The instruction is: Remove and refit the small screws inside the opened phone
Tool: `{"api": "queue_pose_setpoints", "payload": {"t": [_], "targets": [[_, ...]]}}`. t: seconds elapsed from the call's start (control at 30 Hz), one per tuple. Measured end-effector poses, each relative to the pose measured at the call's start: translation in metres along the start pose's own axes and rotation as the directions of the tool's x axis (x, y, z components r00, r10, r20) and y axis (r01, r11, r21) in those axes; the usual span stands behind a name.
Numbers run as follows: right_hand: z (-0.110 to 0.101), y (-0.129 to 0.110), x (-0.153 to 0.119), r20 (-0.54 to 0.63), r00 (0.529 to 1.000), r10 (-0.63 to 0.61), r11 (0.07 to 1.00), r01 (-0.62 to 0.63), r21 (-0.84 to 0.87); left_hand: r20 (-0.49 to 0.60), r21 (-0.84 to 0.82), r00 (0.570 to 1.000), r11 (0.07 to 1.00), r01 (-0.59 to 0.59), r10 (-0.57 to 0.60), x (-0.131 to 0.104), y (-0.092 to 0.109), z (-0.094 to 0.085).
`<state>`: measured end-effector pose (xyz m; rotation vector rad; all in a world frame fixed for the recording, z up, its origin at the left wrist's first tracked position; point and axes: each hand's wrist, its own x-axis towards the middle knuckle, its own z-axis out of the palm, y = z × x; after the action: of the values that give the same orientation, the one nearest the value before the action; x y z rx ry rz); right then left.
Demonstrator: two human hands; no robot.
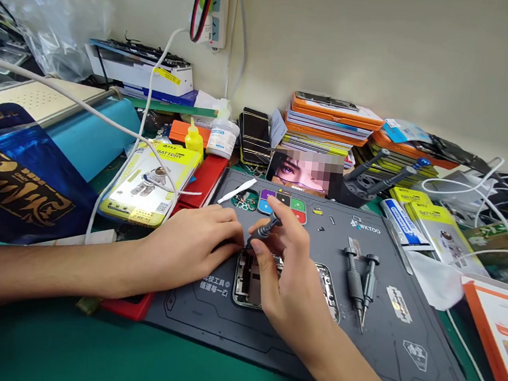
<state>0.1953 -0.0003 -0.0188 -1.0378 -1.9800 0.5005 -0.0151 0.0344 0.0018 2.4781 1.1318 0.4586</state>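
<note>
Here at twelve o'clock from the wearer, the opened phone (pixel 249 282) is lying on the grey mat (pixel 330 242), which is covering part of the green worktop (pixel 197 364). It's looking light and stiff around the metal frame, probably a bit slippery along that smooth edge, while the exposed parts inside are looking fragile; the outer rim at three and nine o'clock is offering the safest hold.

Now the right hand (pixel 292 280), arching over the phone: its fingers are closing around a dark screwdriver (pixel 264 231), thumb and fingers gripping the handle, which is standing tilted above the phone's eleven o'clock corner. The left hand (pixel 197 239) is coming in from nine o'clock, fingers curling nearly closed beside that same corner; whether they're pinching anything, I'm not able to tell.

Out at three o'clock from the phone, two grey screwdrivers (pixel 354 284) are lying together, with a razor blade (pixel 399 304) resting beyond them.
</note>
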Motion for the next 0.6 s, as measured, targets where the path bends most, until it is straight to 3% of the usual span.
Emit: {"api": "queue_pose_setpoints", "payload": {"t": [0.23, 0.43, 0.6], "targets": [[-0.001, -0.001, 0.001, 0.024, 0.998, -0.051, 0.999, 0.051, -0.002, -0.002, 0.033, 1.000, 0.999, -0.004, 0.004, -0.001, 0.000, -0.001], [-0.004, -0.004, 0.004, 0.041, 0.996, -0.077, 0.990, 0.081, -0.113, 0.020, 0.063, 1.000, 0.998, 0.017, -0.019, -0.001, 0.000, -0.001], [-0.008, -0.011, 0.007, 0.065, 0.991, -0.114, 0.988, 0.120, -0.095, 0.014, 0.007, 0.999, 0.999, 0.038, -0.038, -0.001, -0.001, -0.001]]}}
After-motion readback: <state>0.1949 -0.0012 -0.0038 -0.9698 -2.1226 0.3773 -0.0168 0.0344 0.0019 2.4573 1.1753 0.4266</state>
